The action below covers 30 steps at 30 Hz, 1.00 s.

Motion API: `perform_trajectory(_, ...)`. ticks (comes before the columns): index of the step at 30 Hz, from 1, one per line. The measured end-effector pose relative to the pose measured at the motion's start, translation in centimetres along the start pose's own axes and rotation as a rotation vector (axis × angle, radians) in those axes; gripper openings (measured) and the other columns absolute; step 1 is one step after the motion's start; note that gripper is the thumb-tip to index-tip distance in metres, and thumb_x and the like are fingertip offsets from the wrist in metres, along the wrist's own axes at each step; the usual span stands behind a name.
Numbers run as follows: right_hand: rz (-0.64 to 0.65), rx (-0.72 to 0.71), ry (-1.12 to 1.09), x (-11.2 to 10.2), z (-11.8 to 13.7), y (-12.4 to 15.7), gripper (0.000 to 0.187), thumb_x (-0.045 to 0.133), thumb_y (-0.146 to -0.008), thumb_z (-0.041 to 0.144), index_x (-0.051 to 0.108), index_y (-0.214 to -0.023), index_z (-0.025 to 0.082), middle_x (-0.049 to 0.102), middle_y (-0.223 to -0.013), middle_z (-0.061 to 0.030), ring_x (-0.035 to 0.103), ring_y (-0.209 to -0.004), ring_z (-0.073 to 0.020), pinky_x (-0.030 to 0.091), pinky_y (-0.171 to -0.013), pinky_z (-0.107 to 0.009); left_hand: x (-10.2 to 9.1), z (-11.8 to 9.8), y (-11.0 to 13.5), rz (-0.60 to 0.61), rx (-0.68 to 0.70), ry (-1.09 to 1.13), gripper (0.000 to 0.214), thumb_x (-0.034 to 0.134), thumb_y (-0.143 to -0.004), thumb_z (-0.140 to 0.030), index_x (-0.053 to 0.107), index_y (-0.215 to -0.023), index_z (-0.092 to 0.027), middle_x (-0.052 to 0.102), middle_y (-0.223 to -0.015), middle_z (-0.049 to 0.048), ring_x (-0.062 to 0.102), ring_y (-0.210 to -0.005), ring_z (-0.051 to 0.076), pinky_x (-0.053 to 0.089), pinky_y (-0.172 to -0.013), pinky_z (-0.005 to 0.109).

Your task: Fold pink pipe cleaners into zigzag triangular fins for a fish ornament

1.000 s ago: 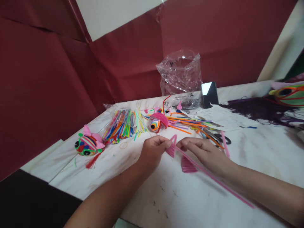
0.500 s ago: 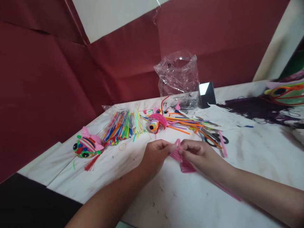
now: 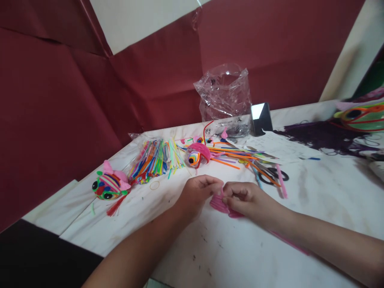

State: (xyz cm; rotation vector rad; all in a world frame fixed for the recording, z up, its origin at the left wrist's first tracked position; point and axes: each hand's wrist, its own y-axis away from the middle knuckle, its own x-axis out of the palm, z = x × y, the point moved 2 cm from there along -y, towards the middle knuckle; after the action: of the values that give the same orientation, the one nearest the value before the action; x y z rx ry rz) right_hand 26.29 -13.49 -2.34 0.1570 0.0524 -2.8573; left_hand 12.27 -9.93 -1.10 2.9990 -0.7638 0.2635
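Note:
Between my two hands is a pink pipe cleaner piece (image 3: 218, 205), folded back and forth into close rows. My left hand (image 3: 196, 196) pinches its upper left part with thumb and fingers together. From the other side, my right hand (image 3: 246, 197) grips it with thumb and forefinger, the fingertips of both hands nearly touching. A long pink strand (image 3: 289, 243) runs out under my right forearm. Part of the folded rows is hidden behind my right fingers.
A colourful pipe cleaner animal head (image 3: 109, 184) with a red tassel sits at left. Beyond my hands lie bundled pipe cleaners (image 3: 153, 162), a pink figure with a big eye (image 3: 199, 155) and black-handled scissors (image 3: 283, 174). A phone (image 3: 261, 120) leans near a clear plastic bag (image 3: 225, 94).
The small pink loop that stood up between my fingertips no longer shows. My right hand has shifted slightly left, and the folded rows have tilted lower.

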Motion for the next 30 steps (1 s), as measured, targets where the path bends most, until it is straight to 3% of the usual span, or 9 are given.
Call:
perform_trajectory(7, 0.014, -0.006, 0.067, 0.07, 0.57, 0.14, 0.017, 0.055, -0.069, 0.025, 0.046, -0.057, 0.017, 0.040, -0.051, 0.0065, 0.037, -0.045, -0.0054, 0.031, -0.043, -0.019, 0.03, -0.31, 0.11, -0.002, -0.008, -0.010, 0.017, 0.067, -0.064, -0.028, 0.061, -0.063, -0.012, 0.056, -0.056, 0.0001, 0.048, -0.055, 0.010, 0.037, -0.058, 0.024)
perform_trajectory(11, -0.007, 0.032, 0.037, -0.05, 0.14, -0.01, 0.013, 0.054, -0.068, 0.026, 0.050, -0.062, 0.016, 0.043, -0.052, 0.0059, 0.040, -0.047, -0.0061, 0.036, -0.045, -0.020, -0.19, -0.46, 0.00, -0.047, 0.019, -0.066, 0.019, 0.063, -0.066, -0.030, 0.059, -0.062, -0.012, 0.056, -0.058, 0.0005, 0.048, -0.056, 0.010, 0.037, -0.058, 0.024)
perform_trajectory(14, -0.020, 0.039, 0.030, -0.05, -0.11, -0.06, 0.011, 0.054, -0.067, 0.024, 0.048, -0.061, 0.016, 0.042, -0.053, 0.0061, 0.040, -0.047, -0.0064, 0.040, -0.048, -0.022, -0.04, -0.63, 0.09, -0.058, 0.006, -0.166, 0.014, 0.066, -0.060, -0.024, 0.060, -0.065, -0.012, 0.056, -0.059, -0.0007, 0.046, -0.054, 0.008, 0.035, -0.055, 0.022)
perform_trajectory(20, -0.023, -0.112, 0.209, -0.06, 0.01, 0.04, 0.012, 0.048, -0.065, 0.014, 0.043, -0.054, 0.017, 0.042, -0.053, 0.0052, 0.038, -0.050, -0.0072, 0.031, -0.046, -0.020, 0.64, -0.78, 0.41, -0.026, 0.022, -0.285, 0.006, 0.060, -0.060, -0.017, 0.057, -0.061, -0.013, 0.054, -0.055, -0.0023, 0.046, -0.052, 0.008, 0.034, -0.052, 0.021)
perform_trajectory(26, -0.021, -0.188, 0.257, -0.01, 0.29, 0.13, 0.015, 0.045, -0.064, 0.011, 0.041, -0.051, 0.017, 0.042, -0.053, 0.0049, 0.038, -0.053, -0.0075, 0.031, -0.048, -0.020, 0.41, -0.32, 0.33, -0.037, 0.038, -0.262, 0.008, 0.061, -0.063, -0.020, 0.057, -0.062, -0.013, 0.055, -0.056, -0.0027, 0.047, -0.052, 0.008, 0.036, -0.053, 0.021)
perform_trajectory(30, -0.025, -0.069, 0.128, -0.06, 0.01, -0.08, 0.011, 0.049, -0.066, 0.016, 0.045, -0.056, 0.017, 0.042, -0.051, 0.0059, 0.038, -0.047, -0.0065, 0.031, -0.045, -0.020, 0.28, -0.34, 0.30, -0.033, 0.040, -0.220, 0.009, 0.063, -0.064, -0.022, 0.060, -0.066, -0.013, 0.057, -0.059, -0.0019, 0.048, -0.055, 0.009, 0.037, -0.055, 0.022)
